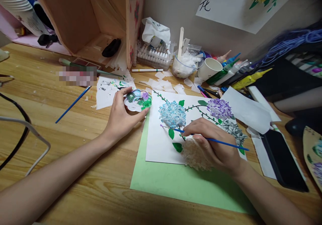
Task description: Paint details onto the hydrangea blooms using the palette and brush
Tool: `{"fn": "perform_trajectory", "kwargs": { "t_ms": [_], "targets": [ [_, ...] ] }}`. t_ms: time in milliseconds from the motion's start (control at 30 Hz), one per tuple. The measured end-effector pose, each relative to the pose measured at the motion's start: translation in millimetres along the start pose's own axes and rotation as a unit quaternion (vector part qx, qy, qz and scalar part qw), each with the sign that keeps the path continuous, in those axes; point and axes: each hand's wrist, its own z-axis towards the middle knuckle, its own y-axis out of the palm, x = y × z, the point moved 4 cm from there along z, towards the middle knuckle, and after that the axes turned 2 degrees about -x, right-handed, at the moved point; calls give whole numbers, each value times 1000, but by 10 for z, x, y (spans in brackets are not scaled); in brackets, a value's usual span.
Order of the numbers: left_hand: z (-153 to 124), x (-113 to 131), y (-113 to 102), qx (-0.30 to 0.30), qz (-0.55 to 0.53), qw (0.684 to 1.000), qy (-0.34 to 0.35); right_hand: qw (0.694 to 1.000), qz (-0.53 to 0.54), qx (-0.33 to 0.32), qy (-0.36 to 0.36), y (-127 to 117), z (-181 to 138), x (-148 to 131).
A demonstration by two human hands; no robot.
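My right hand (213, 143) is closed around a thin blue paintbrush (226, 144), its purple-tipped end over a white sheet (157, 148). Raised paper flowers cover the sheet: a light blue one (172, 114), a purple one (219, 108), a grey one (233, 132) and a beige one (195, 154), the last partly behind my hand. Green painted leaves and dark stems join them. At the sheet's upper left edge, my left hand (123, 112) grips a small round palette (138, 101) holding green, purple and blue paint, thumb and fingers on opposite sides.
Green paper (156, 178) lies beneath the sheet. Behind stand a box of markers (156, 55), a tub of paper scraps (186, 65), a paper cup (210, 69) and paint bottles (249, 79). Another blue brush (72, 104) rests left; a black phone-like slab (283, 158) lies right.
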Motion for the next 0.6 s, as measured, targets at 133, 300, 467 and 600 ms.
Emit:
{"fn": "perform_trajectory", "kwargs": {
  "t_ms": [133,300,467,600],
  "targets": [
    [-5,-3,-1,-2,5,1000,0,1000,-4,1,-4,3,-2,1],
    [-7,-5,0,-3,3,1000,2,1000,-3,-2,-4,6,-2,1],
    [-5,0,-1,-5,7,1000,1,1000,-4,-2,-5,1,-11,0],
    [-5,2,-2,-6,14,1000,2,1000,-2,-8,-11,-1,-10,1]
  ]
}}
